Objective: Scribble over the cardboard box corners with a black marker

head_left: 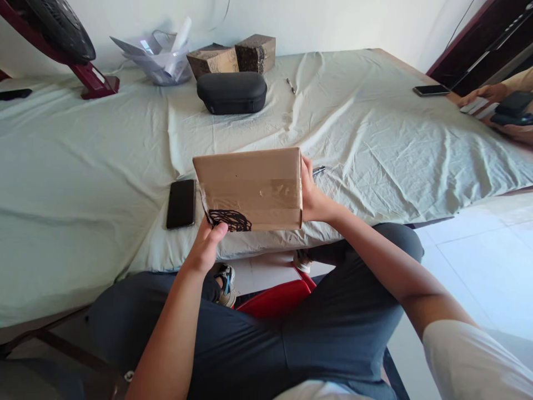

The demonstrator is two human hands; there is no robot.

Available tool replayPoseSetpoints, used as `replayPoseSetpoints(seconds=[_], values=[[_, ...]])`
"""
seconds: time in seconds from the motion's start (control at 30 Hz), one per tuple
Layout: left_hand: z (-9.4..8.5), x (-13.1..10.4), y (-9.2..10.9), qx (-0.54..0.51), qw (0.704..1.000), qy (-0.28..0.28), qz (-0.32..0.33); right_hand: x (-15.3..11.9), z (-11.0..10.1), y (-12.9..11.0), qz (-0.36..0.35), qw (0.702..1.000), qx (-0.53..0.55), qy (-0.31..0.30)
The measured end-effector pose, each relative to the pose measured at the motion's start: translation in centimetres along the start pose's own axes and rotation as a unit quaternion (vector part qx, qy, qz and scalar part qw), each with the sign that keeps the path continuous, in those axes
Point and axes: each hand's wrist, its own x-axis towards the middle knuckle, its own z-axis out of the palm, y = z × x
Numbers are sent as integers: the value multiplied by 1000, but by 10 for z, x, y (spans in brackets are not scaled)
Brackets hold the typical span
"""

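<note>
Between my two hands is a brown cardboard box [254,186], held above the front edge of the cloth-covered table. Clear tape runs across its face, and black scribble marks its lower left corner. My left hand [207,244] grips that corner, thumb on the face and the other fingers hidden beneath. At the right end, my right hand [313,194] is wrapped round the side, its fingertips mostly out of sight behind the box. A black phone [181,204] lies on the cloth left of the box. Just past my right hand a pen [318,170] shows partly.
Along the back stand a black zip case [232,93], two more cardboard boxes [256,53], a clear plastic basket [160,64] and a fan [89,78]. At far right, another person's hands [495,100] hold dark items near a phone [431,90]. A red stool [272,300] is below.
</note>
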Motion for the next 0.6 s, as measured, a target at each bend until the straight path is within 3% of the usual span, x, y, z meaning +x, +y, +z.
replayPoseSetpoints(seconds=[0.13,0.33,0.47,0.53,0.6], values=[[7,-1,0,-19,999,25,-22,1,-11,-4,8,999,-43,11],[13,-1,6,-39,999,-6,-18,4,-23,-6,8,997,-71,24],[15,1,6,-17,999,35,-28,5,-22,-7,6,998,-62,27],[16,2,6,-4,999,34,-6,7,-26,-6,10,998,-47,26],[15,3,4,-13,999,-6,42,8,-31,-5,22,1000,-13,19]])
